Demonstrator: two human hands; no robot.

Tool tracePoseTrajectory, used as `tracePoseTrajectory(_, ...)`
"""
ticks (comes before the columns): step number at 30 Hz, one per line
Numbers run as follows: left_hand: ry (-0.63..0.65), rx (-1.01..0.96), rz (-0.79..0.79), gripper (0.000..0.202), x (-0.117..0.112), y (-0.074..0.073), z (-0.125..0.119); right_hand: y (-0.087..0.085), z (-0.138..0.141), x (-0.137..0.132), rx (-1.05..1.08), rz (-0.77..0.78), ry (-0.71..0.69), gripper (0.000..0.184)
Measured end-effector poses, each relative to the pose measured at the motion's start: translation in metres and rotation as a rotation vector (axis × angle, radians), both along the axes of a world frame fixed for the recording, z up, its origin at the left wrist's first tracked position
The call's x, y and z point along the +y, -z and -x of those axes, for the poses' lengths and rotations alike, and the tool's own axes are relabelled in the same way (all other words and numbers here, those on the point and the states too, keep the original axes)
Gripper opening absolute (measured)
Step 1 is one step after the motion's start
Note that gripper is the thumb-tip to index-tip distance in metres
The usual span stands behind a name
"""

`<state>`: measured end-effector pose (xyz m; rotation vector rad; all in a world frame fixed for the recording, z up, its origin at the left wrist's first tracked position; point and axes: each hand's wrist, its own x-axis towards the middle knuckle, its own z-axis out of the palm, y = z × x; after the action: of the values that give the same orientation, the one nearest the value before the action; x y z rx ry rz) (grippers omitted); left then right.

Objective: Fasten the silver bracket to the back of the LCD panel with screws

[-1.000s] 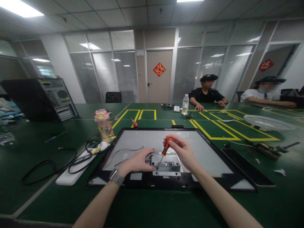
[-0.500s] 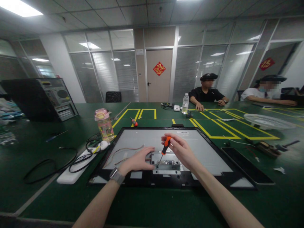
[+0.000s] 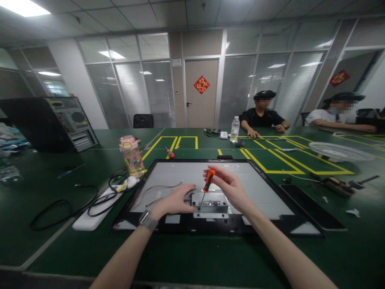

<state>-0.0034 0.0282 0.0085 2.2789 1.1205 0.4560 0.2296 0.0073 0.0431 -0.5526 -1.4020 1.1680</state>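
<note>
My right hand [image 3: 227,185] grips an orange and black screwdriver [image 3: 209,180] by the top of its handle. The screwdriver leans slightly, its thin shaft reaching down to the left front of a silver metal bracket [image 3: 209,196]. Whether the tip sits in a screw is too small to tell. My left hand [image 3: 177,199], with a watch on the wrist, holds the bracket's left edge between thumb and fingers. The bracket lies on the near middle part of a flat display panel [image 3: 171,172], grey with a black frame. Thin wires [image 3: 159,188] lie on the panel, left of the bracket.
Left of the panel are a white power strip [image 3: 93,216], black cables and a pink-lidded bottle [image 3: 131,156]. A black computer case [image 3: 48,124] stands farther left. On the right lie a black phone-like slab [image 3: 313,206] and a white round grille [image 3: 339,151]. Two people sit across the table.
The screwdriver handle and my right hand have shifted very slightly to the left. My left hand stays on the bracket.
</note>
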Motion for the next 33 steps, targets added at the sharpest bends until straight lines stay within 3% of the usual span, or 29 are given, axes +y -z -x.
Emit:
tracePoseTrajectory(4, 0.004, -0.004, -0.01, 0.08, 0.0003, 0.0001, 0.0002, 0.001, -0.0014, 0.001, -0.058, -0.052, 0.142, 0.027)
tracePoseTrajectory(10, 0.005, -0.012, -0.007, 0.078, -0.001, -0.0012, -0.0001, 0.0016, -0.002, 0.0011, 0.015, -0.014, -0.022, 0.031)
tracePoseTrajectory(15, 0.007, -0.014, -0.009, 0.079, -0.0007, 0.0007, 0.0001, 0.0031, 0.0, 0.0012, -0.034, -0.047, 0.138, 0.022)
tracePoseTrajectory(21, 0.009, 0.001, -0.02, 0.08, -0.0001, 0.0006, 0.0012, 0.0019, 0.0029, -0.0027, 0.037, 0.007, -0.024, 0.032)
tracePoseTrajectory(27, 0.003, -0.015, -0.003, 0.08, -0.0019, -0.0015, -0.0009, 0.0014, 0.0021, -0.0023, -0.025, -0.043, 0.129, 0.022)
tracePoseTrajectory(33, 0.003, -0.002, -0.012, 0.08, -0.0019, -0.0029, -0.0014, -0.0002, 0.0007, -0.0038, 0.016, -0.005, -0.013, 0.031)
